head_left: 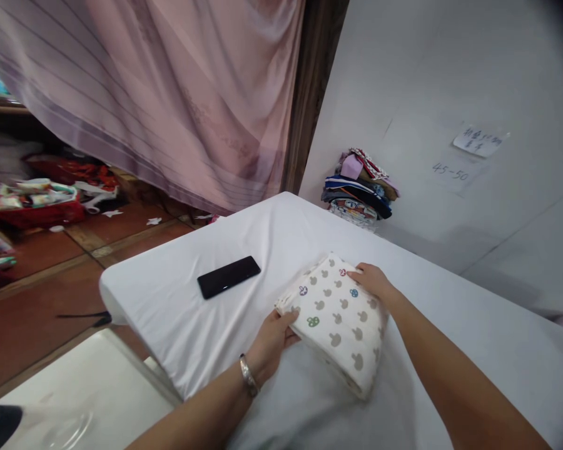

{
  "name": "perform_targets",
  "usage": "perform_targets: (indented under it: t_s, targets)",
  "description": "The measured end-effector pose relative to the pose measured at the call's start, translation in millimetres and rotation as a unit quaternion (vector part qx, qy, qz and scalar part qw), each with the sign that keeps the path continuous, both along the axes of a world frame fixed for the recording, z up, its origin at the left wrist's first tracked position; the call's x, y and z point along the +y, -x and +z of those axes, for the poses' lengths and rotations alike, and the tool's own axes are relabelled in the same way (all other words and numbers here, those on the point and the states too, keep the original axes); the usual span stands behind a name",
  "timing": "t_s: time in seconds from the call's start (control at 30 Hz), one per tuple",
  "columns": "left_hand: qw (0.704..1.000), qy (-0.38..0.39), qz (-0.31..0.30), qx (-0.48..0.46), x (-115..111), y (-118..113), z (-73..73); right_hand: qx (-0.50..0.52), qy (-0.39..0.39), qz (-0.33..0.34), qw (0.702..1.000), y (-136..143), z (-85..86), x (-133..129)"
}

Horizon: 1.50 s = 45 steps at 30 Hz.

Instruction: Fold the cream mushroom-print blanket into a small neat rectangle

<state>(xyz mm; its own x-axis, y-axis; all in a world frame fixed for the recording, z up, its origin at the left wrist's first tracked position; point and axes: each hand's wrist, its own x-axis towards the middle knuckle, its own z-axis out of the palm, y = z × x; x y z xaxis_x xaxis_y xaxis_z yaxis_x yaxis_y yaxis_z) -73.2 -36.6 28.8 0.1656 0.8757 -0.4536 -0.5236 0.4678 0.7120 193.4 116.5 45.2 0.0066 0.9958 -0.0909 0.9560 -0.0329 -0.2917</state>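
A folded white cloth printed with grey, green, blue and red mushrooms is in both hands above the white-covered table. My left hand grips its left corner, thumb on top and fingers beneath. On the far right edge, my right hand holds the cloth with its thumb lying on the upper face; its other fingers are partly hidden. A silver bracelet circles my left wrist. Left of the cloth, a black phone lies flat on the table.
Folded clothes are stacked at the table's far edge against the white wall. A pink curtain hangs behind. A red basket of goods stands on the tiled floor at left. A white surface is at lower left.
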Motion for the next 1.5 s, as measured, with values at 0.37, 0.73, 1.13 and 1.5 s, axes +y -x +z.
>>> perform_targets:
  t_s: [0.37, 0.73, 1.13, 1.5]
  targets:
    - [0.998, 0.016, -0.038, 0.047, 4.8, 4.8, -0.6, -0.033, -0.019, -0.031, 0.999, 6.2, 1.9, -11.1]
    - [0.822, -0.174, -0.020, 0.542, 21.8, 34.8, 19.0, -0.063, -0.122, 0.057, 0.989, 3.5, 2.9, -28.4]
    - [0.753, -0.332, -0.132, 0.553, 59.1, -16.3, -14.0, -0.057, -0.084, 0.062, 0.993, 14.7, -35.6, -62.1]
    - [0.779, -0.225, -0.134, 0.569, 72.6, -7.3, -1.2, 0.406, -0.147, -0.210, 0.877, -26.2, -36.4, -115.3]
